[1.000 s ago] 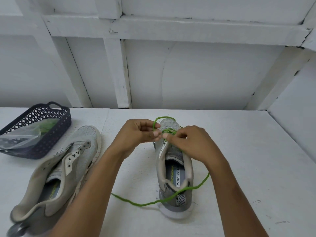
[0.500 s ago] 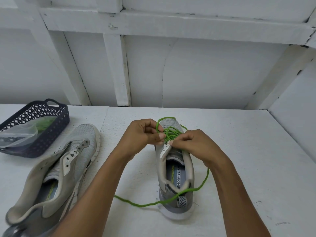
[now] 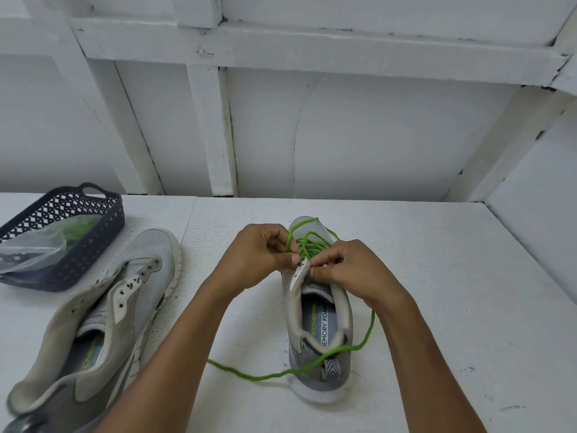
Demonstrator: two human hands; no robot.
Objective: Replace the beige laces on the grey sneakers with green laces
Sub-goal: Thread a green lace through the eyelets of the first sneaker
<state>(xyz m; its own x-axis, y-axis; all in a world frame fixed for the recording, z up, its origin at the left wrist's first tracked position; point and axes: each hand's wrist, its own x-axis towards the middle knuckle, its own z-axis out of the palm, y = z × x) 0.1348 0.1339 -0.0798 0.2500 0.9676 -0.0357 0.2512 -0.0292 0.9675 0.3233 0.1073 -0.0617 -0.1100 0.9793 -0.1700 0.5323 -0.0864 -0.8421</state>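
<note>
One grey sneaker (image 3: 318, 310) stands on the white surface (image 3: 437, 276), heel near the person. The left hand (image 3: 259, 254) and the right hand (image 3: 349, 267) meet over its front, fingers pinched on the green lace (image 3: 309, 245). A loose end trails behind the heel. The other sneaker (image 3: 103, 314) lies to the left, beside a dark basket (image 3: 62, 232).

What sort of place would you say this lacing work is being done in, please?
Probably a plain staged work nook rather than a lived-in room: a bare white table boxed in by white-painted panel walls with wooden battens, holding only two grey sneakers and a dark basket of supplies.
</note>
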